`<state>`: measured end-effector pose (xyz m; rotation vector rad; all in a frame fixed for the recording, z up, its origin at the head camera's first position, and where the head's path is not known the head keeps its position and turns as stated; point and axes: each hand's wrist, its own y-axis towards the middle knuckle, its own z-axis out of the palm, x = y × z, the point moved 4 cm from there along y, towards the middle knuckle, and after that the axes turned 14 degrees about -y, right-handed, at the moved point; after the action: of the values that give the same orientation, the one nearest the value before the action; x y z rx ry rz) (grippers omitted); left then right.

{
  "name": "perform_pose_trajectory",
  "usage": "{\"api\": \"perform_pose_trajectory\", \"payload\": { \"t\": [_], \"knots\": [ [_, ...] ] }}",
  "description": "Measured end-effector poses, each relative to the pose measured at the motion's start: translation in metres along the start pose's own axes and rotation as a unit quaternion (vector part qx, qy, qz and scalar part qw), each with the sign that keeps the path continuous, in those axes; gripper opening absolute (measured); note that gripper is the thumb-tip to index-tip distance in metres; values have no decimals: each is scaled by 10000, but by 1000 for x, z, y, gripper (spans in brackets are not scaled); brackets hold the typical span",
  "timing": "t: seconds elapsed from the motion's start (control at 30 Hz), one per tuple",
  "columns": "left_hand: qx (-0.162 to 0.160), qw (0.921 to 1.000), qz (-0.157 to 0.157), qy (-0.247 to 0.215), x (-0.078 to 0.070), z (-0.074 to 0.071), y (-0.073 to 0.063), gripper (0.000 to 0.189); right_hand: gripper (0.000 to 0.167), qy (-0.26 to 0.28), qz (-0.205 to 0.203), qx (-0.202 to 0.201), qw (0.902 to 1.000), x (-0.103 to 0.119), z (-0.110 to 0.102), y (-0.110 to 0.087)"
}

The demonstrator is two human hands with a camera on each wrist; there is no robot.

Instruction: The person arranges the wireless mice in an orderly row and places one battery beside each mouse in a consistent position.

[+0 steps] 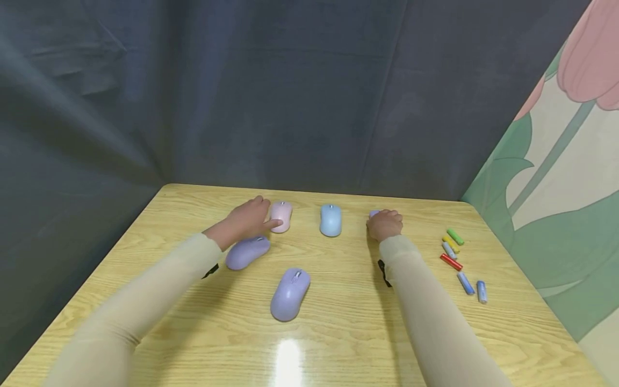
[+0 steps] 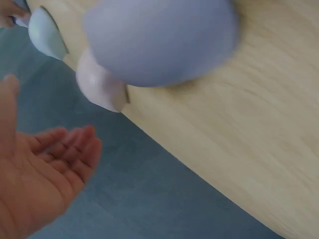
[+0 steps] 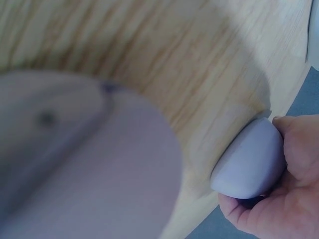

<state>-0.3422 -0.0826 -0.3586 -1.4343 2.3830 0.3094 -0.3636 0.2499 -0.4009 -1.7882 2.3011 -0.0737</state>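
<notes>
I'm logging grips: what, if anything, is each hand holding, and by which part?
The right hand holds a purple mouse by its two sides. The left hand holds nothing.

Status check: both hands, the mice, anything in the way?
Left hand open, gripping nothing, by the pink mouse. Right hand gripping rightmost purple mouse. Light-blue mouse sits between the hands.
</notes>
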Motion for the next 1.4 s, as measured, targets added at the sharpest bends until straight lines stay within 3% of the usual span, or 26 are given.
{"api": "perform_pose_trajectory", "payload": {
  "t": [0.2, 0.37, 0.7, 1.0, 1.2, 1.4],
  "knots": [
    [21, 9974, 681, -233, 14, 2, -19, 63, 65, 4, 15, -13, 10000, 1, -2, -4],
    [0, 9950, 929, -377, 23, 6, -30, 63, 65, -6, 8, 12, 10000, 0, -2, -5],
    [86, 9922, 1242, 38, 34, 21, -49, 79, 65, -2, -4, -32, 10000, 0, -1, -4],
    [80, 9884, 1475, 362, 42, 38, -51, 74, 66, -40, -23, 12, 10000, -1, 0, -1],
    [169, 9889, 1398, 474, 43, 42, -49, 73, 64, -29, -22, -7, 10000, -1, -2, -2],
    [126, 9869, 1509, 552, 43, 43, -50, 67, 62, -22, -32, -12, 10000, -1, -4, -5]
  ]
}}
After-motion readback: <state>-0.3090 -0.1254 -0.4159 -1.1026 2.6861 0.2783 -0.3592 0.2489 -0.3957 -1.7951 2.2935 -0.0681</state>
